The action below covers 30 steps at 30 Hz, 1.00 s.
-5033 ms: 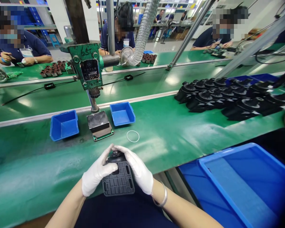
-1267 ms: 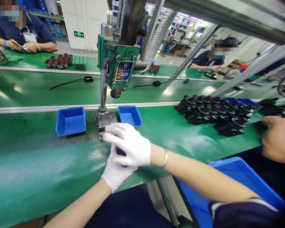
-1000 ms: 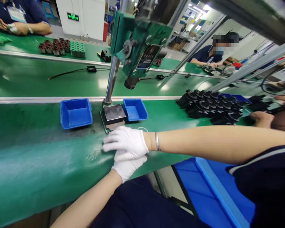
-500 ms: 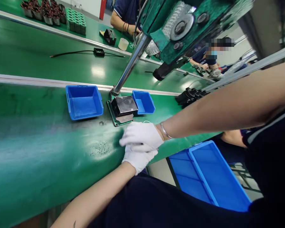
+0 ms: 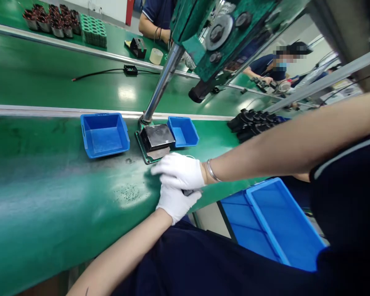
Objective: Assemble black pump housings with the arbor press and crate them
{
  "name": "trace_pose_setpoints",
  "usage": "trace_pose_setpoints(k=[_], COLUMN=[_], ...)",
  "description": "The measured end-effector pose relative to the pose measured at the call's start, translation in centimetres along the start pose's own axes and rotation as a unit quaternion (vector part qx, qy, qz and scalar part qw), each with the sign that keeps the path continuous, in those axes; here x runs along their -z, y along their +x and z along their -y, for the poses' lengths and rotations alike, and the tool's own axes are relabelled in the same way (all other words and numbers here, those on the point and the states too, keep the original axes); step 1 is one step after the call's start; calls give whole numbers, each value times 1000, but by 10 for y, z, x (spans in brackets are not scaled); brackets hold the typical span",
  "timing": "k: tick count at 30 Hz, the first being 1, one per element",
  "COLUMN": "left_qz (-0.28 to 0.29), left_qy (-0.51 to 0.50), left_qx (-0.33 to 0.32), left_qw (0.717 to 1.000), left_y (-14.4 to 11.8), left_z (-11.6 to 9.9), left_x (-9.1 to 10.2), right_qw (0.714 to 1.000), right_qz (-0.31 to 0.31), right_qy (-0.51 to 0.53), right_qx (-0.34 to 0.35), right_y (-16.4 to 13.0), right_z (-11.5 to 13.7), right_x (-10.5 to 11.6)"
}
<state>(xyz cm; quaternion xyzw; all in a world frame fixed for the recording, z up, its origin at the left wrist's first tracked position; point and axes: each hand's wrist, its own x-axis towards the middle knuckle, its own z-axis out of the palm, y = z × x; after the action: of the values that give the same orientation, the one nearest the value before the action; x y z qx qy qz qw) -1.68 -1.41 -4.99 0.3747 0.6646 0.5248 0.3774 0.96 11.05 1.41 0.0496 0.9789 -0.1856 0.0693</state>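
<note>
white gloves [image 5: 179, 172], green belt [image 5: 49, 172], blue bins [image 5: 104, 135], green press [image 5: 203, 37]

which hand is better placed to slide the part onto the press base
Right, probably. The right hand lies on top of the dark part, nearest the press base, with its arm free to push forward. The left hand sits underneath at the green table edge, steadying it.

1. The green hand press with its steel base block [image 5: 156, 137] stands on the green conveyor table [image 5: 49, 181].
2. Left of the press: the larger blue plastic bin [image 5: 104, 135].
3. Right, touching its base: the smaller blue plastic bin [image 5: 183, 131].
4. Further right: the heap of black plastic parts [image 5: 253, 122].
5. Before the press: the white-gloved right hand [image 5: 179, 171] over the white-gloved left hand [image 5: 175, 200].
</note>
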Motion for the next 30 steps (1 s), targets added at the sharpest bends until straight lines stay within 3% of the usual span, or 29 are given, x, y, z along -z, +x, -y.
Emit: trace_pose_setpoints(k=[3, 5, 7, 11, 15, 16, 17, 20, 21, 22, 25, 26, 27, 30], left_qz=[25, 25, 26, 28, 21, 22, 23, 20, 15, 10, -3, -6, -7, -10], left_qy=[-36, -70, -97, -86, -23, -18, -16, -11, -8, -4, 9, 11, 12, 15], left_qx=[-45, -65, -76, -80, -78, -75, -71, -64, -61, -59, -52, -53, -54, -64], left_qw=[998, 995, 992, 993, 996, 997, 997, 998, 998, 998, 999, 999, 998, 998], left_y=[1, 0, -1, -2, -3, -4, -4, -6, -6, -7, -7, -7, -7, -6], left_z=[0, 2, 4, 5, 1, 0, -1, -3, -3, -4, -4, -3, -3, -4], left_x=[1, -1, -3, -5, -3, -2, -2, -3, -3, -4, -5, -6, -6, -6], right_qw=[978, 924, 862, 810, 709, 704, 720, 807, 816, 802, 710, 699, 711, 801], right_qz=[-113, -208, -277, -389, -520, -524, -511, -445, -441, -462, -534, -538, -528, -469], right_qy=[127, 276, 392, 399, 391, 398, 400, 367, 358, 359, 410, 421, 423, 365], right_qx=[-117, -163, -165, -183, -271, -268, -244, -126, -108, -119, -208, -211, -192, -67], right_y=[-11, -28, -56, -120, -136, -131, -125, -114, -115, -119, -128, -126, -121, -107], right_z=[7, 10, 12, 14, 12, 11, 10, 8, 6, 3, -6, -7, -8, -7], right_x=[1, -4, -17, -53, -67, -66, -64, -59, -59, -60, -62, -61, -59, -52])
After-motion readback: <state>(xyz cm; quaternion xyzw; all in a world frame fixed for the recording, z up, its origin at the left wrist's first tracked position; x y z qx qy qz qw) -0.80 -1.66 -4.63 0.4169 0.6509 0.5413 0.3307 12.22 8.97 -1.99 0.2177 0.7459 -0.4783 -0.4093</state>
